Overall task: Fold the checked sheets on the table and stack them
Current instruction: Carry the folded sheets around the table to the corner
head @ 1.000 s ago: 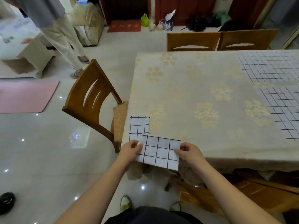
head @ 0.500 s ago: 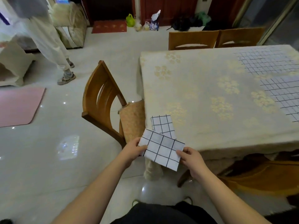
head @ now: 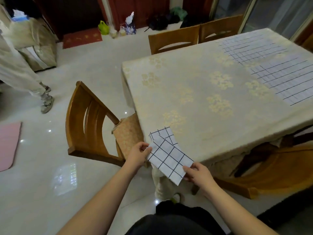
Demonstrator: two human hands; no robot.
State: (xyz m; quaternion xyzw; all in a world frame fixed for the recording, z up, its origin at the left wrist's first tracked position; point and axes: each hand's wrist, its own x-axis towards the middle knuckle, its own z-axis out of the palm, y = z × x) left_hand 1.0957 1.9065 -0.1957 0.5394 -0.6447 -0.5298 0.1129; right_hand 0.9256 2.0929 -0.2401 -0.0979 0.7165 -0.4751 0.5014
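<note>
Both hands are seen pinching a folded checked sheet (head: 168, 160): left hand (head: 138, 154) at one end, right hand (head: 197, 173) opposite. It is held above a folded piece (head: 162, 134) on the surface (head: 211, 92).

Both forearms bare to the frame edge, no sleeves visible. Left hand (head: 138, 154) and right hand (head: 198, 173) bare: no gloves, rings, watch or bands visible. Dark, black-looking garment (head: 176, 221) at bottom centre. Light shoe with yellow-green trim (head: 176, 197) just above it.
</note>
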